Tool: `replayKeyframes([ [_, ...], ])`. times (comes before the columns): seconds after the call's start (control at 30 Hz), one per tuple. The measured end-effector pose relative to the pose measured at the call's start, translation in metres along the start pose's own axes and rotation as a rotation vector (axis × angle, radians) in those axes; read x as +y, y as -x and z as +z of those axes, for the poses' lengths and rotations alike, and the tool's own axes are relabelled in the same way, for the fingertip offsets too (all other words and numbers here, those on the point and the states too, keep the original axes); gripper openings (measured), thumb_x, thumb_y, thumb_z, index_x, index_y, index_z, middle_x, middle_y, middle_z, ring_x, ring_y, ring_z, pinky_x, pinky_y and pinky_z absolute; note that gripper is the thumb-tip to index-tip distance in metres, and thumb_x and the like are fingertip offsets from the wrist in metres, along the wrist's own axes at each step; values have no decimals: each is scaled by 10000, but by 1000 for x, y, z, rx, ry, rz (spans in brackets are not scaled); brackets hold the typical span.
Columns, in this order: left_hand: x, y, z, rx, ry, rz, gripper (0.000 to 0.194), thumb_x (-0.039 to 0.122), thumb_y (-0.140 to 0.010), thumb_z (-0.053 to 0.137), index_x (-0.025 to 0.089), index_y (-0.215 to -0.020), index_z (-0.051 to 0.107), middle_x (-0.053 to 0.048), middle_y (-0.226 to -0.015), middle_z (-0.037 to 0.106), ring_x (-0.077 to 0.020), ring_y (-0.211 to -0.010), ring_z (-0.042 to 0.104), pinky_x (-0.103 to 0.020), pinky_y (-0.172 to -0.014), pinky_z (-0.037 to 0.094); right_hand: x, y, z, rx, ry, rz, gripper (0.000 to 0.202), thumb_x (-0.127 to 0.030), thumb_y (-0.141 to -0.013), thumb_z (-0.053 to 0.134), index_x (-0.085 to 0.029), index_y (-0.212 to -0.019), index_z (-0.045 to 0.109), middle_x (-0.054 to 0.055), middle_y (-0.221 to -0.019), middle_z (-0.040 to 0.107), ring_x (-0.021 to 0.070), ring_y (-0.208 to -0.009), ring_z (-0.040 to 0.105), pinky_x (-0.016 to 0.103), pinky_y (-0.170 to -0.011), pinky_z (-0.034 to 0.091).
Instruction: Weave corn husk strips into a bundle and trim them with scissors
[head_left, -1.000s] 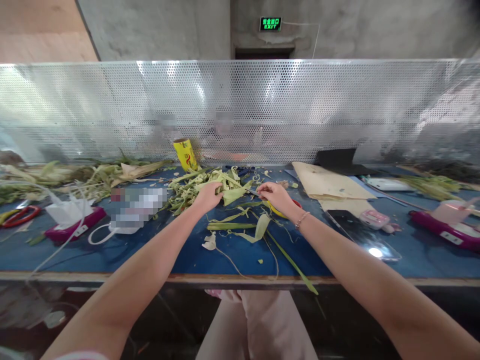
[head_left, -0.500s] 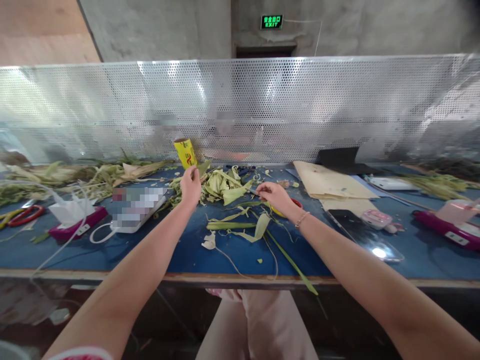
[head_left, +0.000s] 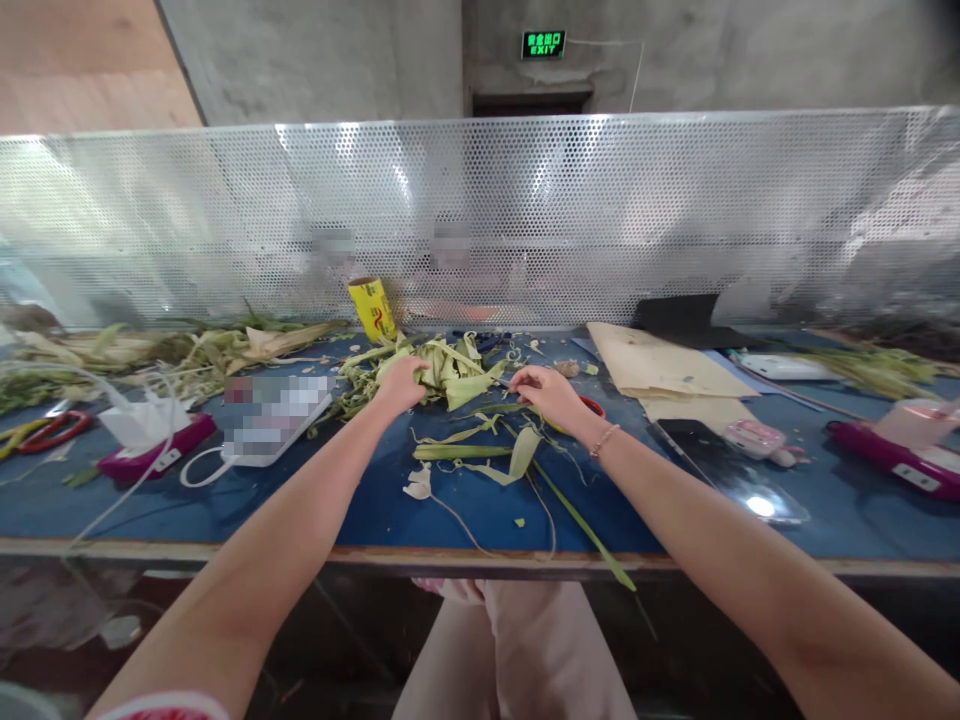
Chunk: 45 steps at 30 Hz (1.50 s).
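My left hand [head_left: 401, 385] rests at the left side of a heap of pale green husk-like leaves [head_left: 459, 372], its fingers curled in among them. What those fingers hold is hidden. Just right of the heap, my right hand [head_left: 551, 392] pinches a thin grey pointed tool [head_left: 505, 381], whose tip points left at the leaves; its kind is too small to tell. Partly covered by the right hand is a red and yellow handle [head_left: 594, 405]. Loose strips and a long green blade [head_left: 585, 525] lie in front, the blade hanging over the table edge.
A yellow tube [head_left: 373, 308] stands behind the heap. To the left are a blurred white device [head_left: 276, 425], a purple power strip [head_left: 161, 450], red-handled scissors [head_left: 56, 430] and more leaves. Brown paper [head_left: 667, 365] and a phone [head_left: 727, 470] lie right. A perforated metal screen [head_left: 480, 220] runs behind.
My left hand has moved right and down from beside the yellow tube to the leaf heap. The right hand with its thin tool has hardly moved.
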<state>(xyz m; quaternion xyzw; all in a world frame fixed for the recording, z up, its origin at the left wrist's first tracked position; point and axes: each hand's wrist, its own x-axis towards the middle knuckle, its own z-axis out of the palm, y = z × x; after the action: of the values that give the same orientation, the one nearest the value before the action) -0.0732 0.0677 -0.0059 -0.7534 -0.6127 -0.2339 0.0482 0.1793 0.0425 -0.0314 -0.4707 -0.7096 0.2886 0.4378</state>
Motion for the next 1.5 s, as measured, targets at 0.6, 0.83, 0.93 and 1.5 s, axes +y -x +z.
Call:
replayKeyframes([
  [0.6, 25, 16, 0, -240, -253, 337, 602, -77, -615, 397, 217, -1126, 520, -85, -1352, 395, -248, -1289, 259, -583, -1013, -19, -6, 3, 1, -22, 19, -46, 154, -105, -689, 439, -167, -753, 564, 19, -749, 629, 86, -571, 563, 225, -582, 463],
  [0.83, 25, 15, 5, -293, -274, 294, 559, -59, -638, 413, 217, -1107, 541, -99, -1337, 412, -267, -1262, 311, -585, -1010, 30, -11, 5, 1, -37, 33, -56, 143, -99, -689, 444, -165, -740, 561, 21, -741, 630, 94, -582, 568, 231, -594, 462],
  [0.93, 25, 15, 7, -281, -233, 285, 594, -61, -628, 436, 207, -1152, 513, -120, -1343, 397, -277, -1264, 308, -576, -1017, 28, -10, 5, 1, -42, 25, -56, 138, -102, -690, 449, -166, -741, 561, 17, -735, 624, 91, -582, 568, 228, -596, 465],
  [1.5, 21, 5, -23, 233, 258, 65, 669, 98, -591, 501, 127, -1252, 404, -123, -1329, 371, -244, -1256, 312, -350, -1066, 235, -4, 2, 2, -47, 46, -89, 169, -86, -685, 425, -167, -761, 553, 28, -770, 626, 103, -591, 580, 246, -610, 470],
])
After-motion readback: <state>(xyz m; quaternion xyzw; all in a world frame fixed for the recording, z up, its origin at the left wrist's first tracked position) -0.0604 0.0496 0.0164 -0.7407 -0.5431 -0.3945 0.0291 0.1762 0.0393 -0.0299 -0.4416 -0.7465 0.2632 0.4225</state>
